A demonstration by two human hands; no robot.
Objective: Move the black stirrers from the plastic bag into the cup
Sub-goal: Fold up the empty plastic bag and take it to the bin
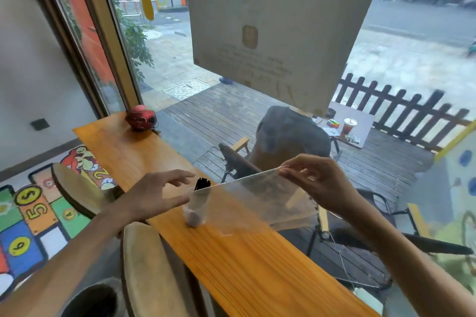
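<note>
A clear plastic bag [260, 198] hangs over the wooden counter [231, 260], pinched at its upper right corner by my right hand [311, 177]. Behind the bag's left edge stands a clear cup [195, 208] on the counter, blurred by the plastic. Black stirrers [202, 184] stick up out of the cup, their tips above the bag's top edge. My left hand [157, 195] hovers just left of the cup with fingers spread, holding nothing. The bag looks see-through with no stirrers visible inside.
A red round toy [141, 117] sits at the counter's far end by the window. Wooden stool seats [146, 267] stand left of the counter, above a colourful floor mat [28, 216]. The window glass runs along the counter's right edge.
</note>
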